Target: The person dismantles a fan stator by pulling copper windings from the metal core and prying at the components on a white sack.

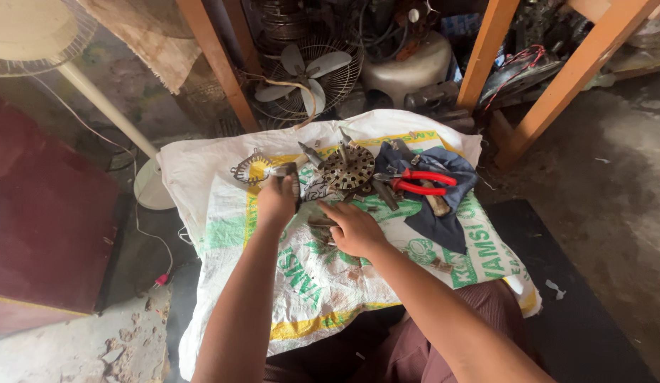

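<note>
Left hand clenches a grey metal tool, while the right hand presses a small, dull metal part just beside it.

Two hands at center frame, one sack beneath them, one red pliers, one round motor core, one fan at top.

Soft daylight is brightest on the white sack under the fingers; beyond them the clutter is dim, and edges bend slightly.
</note>
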